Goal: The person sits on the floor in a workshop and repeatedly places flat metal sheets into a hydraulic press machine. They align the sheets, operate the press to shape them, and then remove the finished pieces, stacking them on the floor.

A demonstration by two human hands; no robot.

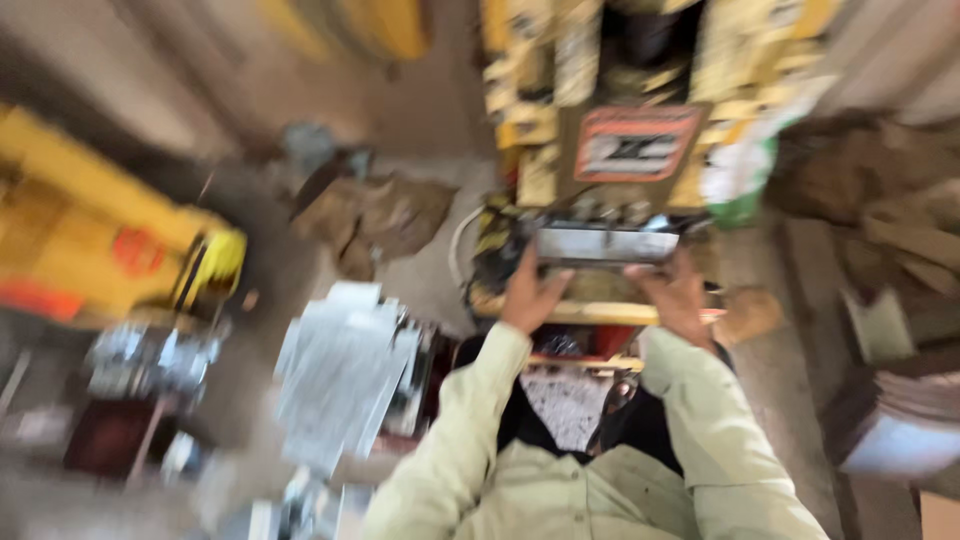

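Both hands, left (530,292) and right (672,292), grip a metal sheet (605,245) at the yellow press (620,110).

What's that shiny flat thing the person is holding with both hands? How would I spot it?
Find the big yellow machine at the top middle. At its foot, the left hand and right hand grip a flat metal sheet by its two ends. It is the only shiny grey piece there; everything around it is yellow or brown.

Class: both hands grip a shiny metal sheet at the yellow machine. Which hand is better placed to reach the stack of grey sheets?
Probably the left hand: the stack of grey sheets lies on its side, while the right hand holds the metal sheet's far end.
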